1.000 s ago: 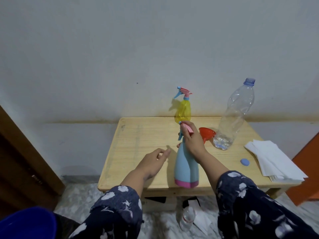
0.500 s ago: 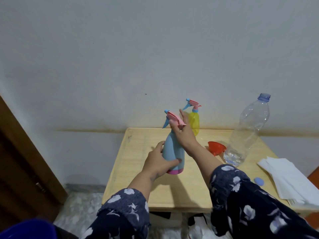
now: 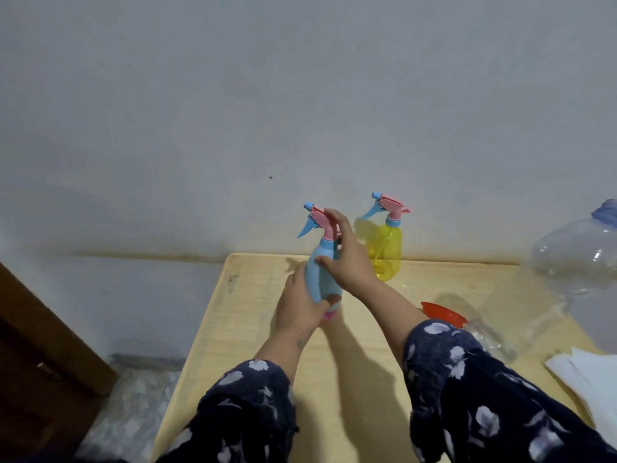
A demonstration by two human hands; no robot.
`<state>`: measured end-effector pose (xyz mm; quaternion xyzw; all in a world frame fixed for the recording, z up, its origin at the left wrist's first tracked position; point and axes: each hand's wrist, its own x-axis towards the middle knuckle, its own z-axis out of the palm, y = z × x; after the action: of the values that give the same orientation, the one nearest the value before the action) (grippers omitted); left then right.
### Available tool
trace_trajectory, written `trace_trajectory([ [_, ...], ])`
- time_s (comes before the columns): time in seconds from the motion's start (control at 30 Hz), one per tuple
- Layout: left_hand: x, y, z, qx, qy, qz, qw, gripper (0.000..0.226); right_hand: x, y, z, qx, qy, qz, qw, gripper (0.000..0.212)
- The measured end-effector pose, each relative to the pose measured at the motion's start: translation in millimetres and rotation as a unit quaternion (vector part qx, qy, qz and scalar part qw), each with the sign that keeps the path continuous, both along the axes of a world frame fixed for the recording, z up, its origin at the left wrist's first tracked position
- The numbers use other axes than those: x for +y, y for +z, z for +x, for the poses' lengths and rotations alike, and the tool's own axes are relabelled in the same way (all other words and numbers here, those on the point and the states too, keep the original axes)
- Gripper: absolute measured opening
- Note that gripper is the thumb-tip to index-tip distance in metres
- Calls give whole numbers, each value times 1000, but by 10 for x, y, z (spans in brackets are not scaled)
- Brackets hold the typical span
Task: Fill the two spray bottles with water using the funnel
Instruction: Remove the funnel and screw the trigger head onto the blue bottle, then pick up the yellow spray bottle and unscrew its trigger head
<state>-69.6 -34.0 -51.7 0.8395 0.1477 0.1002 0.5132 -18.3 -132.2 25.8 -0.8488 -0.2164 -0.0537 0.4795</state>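
We face a plain grey wall (image 3: pixel 300 95) behind a pale wooden table (image 3: pixel 253 329), a dark wooden door (image 3: pixel 40 345) at left. Our left hand (image 3: pixel 297 305) grips the blue spray bottle (image 3: pixel 322 275) low down; our right hand (image 3: pixel 347 259) curls round its neck. The yellow spray bottle (image 3: pixel 387 252) stands by the wall, the orange funnel (image 3: pixel 440 314) beside a clear bottle (image 3: pixel 567 282).

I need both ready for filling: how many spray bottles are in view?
2. The blue spray bottle is held in both hands above the table; the yellow spray bottle stands at the table's back edge by the wall.
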Motion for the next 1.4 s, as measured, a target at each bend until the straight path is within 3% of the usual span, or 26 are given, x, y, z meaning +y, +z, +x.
trace_trajectory([
  [0.23,83,-284,850,-27,16,-32,999,81,141,-341,744,-12,17,39,999,48],
  [0.4,110,-462,1160,-42,36,-2,999,83,180,-531,1015,-34,24,61,997,42],
  [0.57,140,-584,1245,-46,39,-33,998,81,181,-656,1113,-41,30,50,997,43],
  [0.83,152,-526,1192,8,38,39,998,86,104,-589,1058,-41,51,30,997,62],
  [0.97,-62,-505,939,8,130,164,978,55,-72,-509,943,-64,9,22,998,68],
  [1.1,-367,-430,899,7,49,186,981,35,-324,-372,835,-138,-96,22,986,55],
  [1.23,-725,-275,1068,-52,-15,162,985,58,-635,-329,909,-229,-232,-15,945,55],
  [1.3,-874,-228,1159,-84,-38,184,979,80,-766,-347,992,-207,-271,-5,940,59],
  [1.4,-995,-212,1288,-100,-80,190,974,101,-903,-380,1106,-123,-206,57,969,65],
])
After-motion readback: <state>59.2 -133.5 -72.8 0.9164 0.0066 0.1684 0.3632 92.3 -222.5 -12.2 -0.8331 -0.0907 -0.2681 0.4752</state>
